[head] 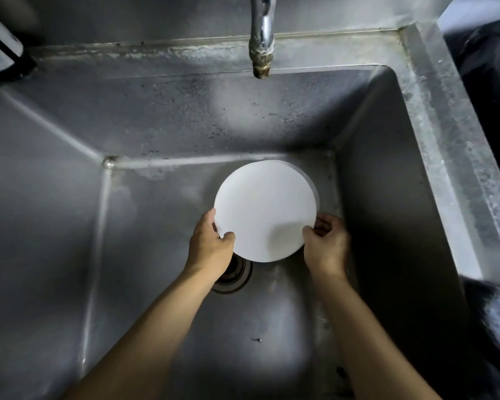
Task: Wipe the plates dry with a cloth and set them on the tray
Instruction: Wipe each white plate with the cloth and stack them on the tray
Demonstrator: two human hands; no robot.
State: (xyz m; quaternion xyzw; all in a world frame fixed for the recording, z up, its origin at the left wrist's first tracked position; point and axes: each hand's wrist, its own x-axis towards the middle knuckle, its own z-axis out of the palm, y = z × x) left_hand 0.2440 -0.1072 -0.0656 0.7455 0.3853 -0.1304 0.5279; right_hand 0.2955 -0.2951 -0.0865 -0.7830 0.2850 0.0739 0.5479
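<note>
A round white plate (264, 209) is held low inside a deep steel sink (162, 125), over the sink floor near the far right corner. My left hand (212, 243) grips its lower left rim, thumb on top and fingers underneath. My right hand (326, 241) grips the lower right rim the same way. The plate's face is overexposed, so no detail shows on it. No cloth and no tray are in view.
A steel tap (261, 36) hangs over the back of the sink. The drain (233, 277) lies on the sink floor just below my left wrist. Dark fabric (491, 82) lies beyond the right rim. A white and black object (0, 44) stands at the upper left.
</note>
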